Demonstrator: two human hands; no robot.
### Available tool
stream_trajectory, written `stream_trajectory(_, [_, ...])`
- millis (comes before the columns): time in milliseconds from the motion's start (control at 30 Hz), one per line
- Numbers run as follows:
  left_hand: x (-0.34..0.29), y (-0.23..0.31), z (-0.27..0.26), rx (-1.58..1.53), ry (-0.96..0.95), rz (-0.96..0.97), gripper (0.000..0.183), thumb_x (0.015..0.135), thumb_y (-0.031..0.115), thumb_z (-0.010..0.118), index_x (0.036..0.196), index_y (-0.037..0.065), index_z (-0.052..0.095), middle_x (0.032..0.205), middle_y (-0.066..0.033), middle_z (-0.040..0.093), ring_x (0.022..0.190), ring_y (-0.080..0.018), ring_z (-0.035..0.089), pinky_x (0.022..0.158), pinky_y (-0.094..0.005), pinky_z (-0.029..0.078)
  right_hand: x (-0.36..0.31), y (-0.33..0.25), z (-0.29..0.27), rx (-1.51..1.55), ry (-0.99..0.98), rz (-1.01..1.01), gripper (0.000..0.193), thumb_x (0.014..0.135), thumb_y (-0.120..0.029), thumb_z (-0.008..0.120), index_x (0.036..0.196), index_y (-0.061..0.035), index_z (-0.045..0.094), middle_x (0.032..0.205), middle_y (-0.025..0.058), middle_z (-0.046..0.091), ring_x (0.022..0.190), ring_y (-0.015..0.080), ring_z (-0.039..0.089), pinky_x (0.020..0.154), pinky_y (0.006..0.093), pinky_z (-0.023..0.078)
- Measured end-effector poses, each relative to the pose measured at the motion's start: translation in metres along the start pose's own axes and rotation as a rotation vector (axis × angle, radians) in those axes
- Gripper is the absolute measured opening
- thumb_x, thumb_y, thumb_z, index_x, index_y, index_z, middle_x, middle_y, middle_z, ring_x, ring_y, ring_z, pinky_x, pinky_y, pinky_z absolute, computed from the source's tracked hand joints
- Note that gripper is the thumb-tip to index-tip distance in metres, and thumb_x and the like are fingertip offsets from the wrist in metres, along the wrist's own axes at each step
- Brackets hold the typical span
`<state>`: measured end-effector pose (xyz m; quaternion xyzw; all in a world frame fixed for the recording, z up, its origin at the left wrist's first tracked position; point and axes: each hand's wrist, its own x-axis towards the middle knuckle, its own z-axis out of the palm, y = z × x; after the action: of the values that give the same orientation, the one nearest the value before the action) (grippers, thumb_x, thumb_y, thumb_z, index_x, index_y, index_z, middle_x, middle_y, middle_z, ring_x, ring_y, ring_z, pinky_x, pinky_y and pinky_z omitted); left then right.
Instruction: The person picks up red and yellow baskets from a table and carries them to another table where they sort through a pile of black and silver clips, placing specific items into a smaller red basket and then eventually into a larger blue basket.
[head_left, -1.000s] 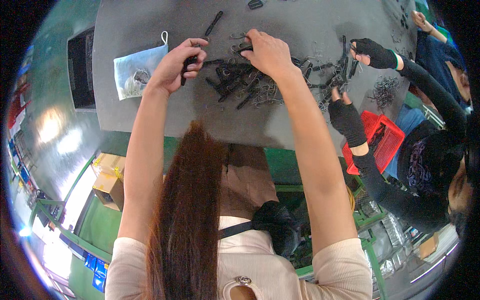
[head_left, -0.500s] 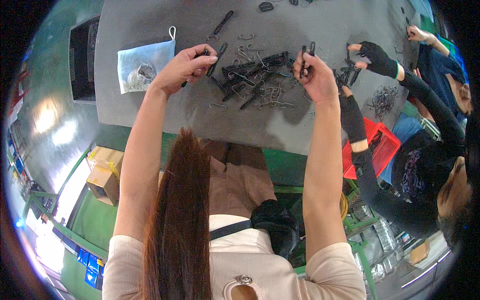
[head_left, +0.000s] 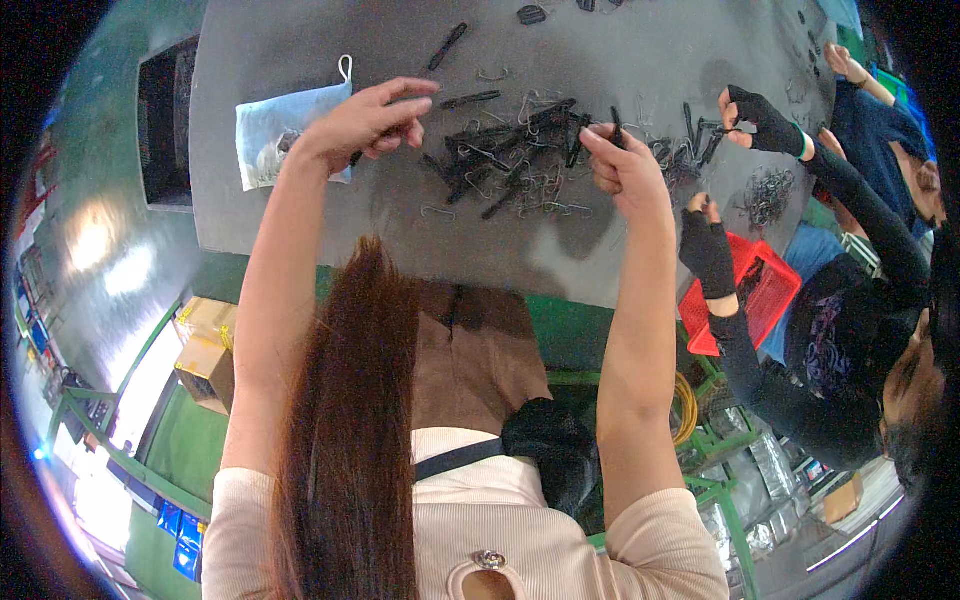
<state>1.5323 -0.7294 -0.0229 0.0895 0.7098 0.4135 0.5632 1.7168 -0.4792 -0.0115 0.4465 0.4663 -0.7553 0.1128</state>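
My left hand [head_left: 370,122] is over the left of the grey table, its index finger stretched and other fingers partly bent. A dark piece [head_left: 355,158], apparently a black bar end, shows under its palm; the rest is hidden. Just right of those fingertips lies a loose slim black bar [head_left: 470,99]. My right hand [head_left: 628,170] pinches an upright short black bar [head_left: 616,125] between thumb and fingers, at the right edge of the pile. The pile holds several black bars [head_left: 540,118] mixed with bent metal wire hooks [head_left: 485,155].
A light blue pouch [head_left: 262,125] with a white loop lies left. At right a co-worker's black-gloved hand [head_left: 765,120] holds a small dark piece; their other gloved hand [head_left: 708,245] is by a red plastic basket [head_left: 745,300]. A heap of wire hooks [head_left: 768,195] lies beyond.
A black bar has left my left hand and lies on the table beside the pile; those fingers have straightened. My right hand has shifted slightly. The co-worker's hands have moved apart.
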Motion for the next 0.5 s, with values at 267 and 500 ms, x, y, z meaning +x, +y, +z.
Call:
stream_trajectory(267, [-0.013,0.004,0.002,-0.404,-0.096,0.091,0.045,0.087,0.02,0.048,0.128,0.009,0.032,0.092,-0.0094,0.059,0.074,-0.0119,0.058,0.06,-0.0209,0.048,-0.008,-0.006,0.03,0.413,-0.329,-0.109,0.012,0.082,-0.013,0.053,0.088,-0.0032,0.053,0.073,0.0015,0.051,0.061,0.0121,0.046,0.054,0.024,0.037])
stream_trajectory(500, [-0.01,0.001,-0.001,-0.455,-0.234,0.039,0.052,0.086,0.02,0.049,0.131,0.008,0.025,0.093,-0.012,0.058,0.073,-0.0161,0.06,0.06,-0.0225,0.049,0.041,-0.01,0.081,-0.797,-0.197,-0.424,0.019,0.077,-0.023,0.058,0.085,-0.0056,0.057,0.072,0.0081,0.06,0.073,0.022,0.06,0.06,0.0316,0.046])
